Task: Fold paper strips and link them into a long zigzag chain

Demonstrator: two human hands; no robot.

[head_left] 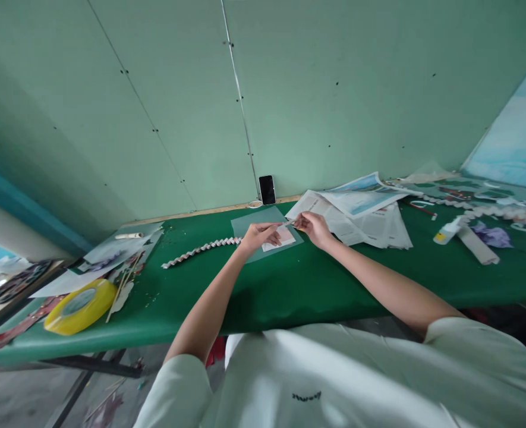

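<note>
- Yellow tape roll (104, 299) lies flat near the front edge of the green desk (191, 297), with thin sticks (123, 284) just beside it; a stray elbow could knock either one off.
- Next comes a zigzag paper strip (200, 252), its right end reaching the left wrist. Whether the two touch cannot be told; if they do, a sideways shift of the arm might drag or bend the folds.
- The person's left hand (260, 236) is over a pale card (286, 238), its index finger stretched toward a thin piece (289, 222). The view is too small to tell whether it grips that piece or merely steadies it.
- Under the card lies a translucent sheet (249, 225); leaning on one side could make both slide on the smooth-looking desk.
- A phone (267, 190) stands upright by the wall, behind the sheet; a bump might topple it.
- The thin piece sits between the two hands, raised above the card, and looks small enough to slip or crease if pinched unevenly.
- The right hand (314, 229) has its fingertips closed on the piece's right end.
- Just beyond, loose newspapers (369, 221) spread close to that hand; a sweeping wrist could catch them.
- Farther right stands or leans a glue bottle (447, 230), well apart from both hands.
</note>
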